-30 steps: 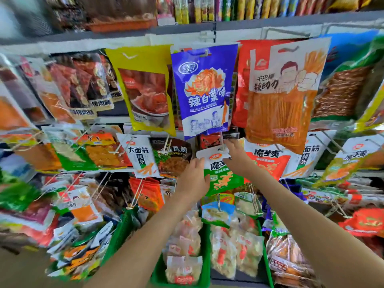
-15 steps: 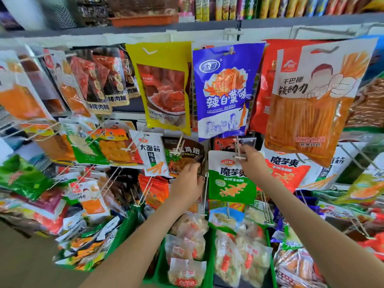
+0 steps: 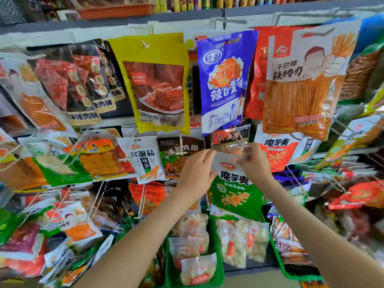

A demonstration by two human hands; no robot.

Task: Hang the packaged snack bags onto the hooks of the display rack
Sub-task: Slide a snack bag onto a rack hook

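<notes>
A green and white snack bag (image 3: 234,190) hangs in front of me at mid height on the display rack. My right hand (image 3: 254,161) pinches its top right corner just under a white wire hook (image 3: 239,138). My left hand (image 3: 197,173) holds the bag's top left edge, fingers along its side. Whether the bag's hole sits on the hook is blurred. Other snack bags hang on hooks all around, such as a blue bag (image 3: 224,80) and a yellow bag (image 3: 155,84) above.
An orange stick snack bag (image 3: 303,86) hangs upper right, a white bag (image 3: 145,161) just left of my left hand. Green bins (image 3: 220,279) of small clear packets stand below. A grey shelf edge (image 3: 187,17) runs across the top.
Both hands rose with the green bag's top toward the hook. My left hand moved right onto the bag's top left edge. The camera moved closer.
</notes>
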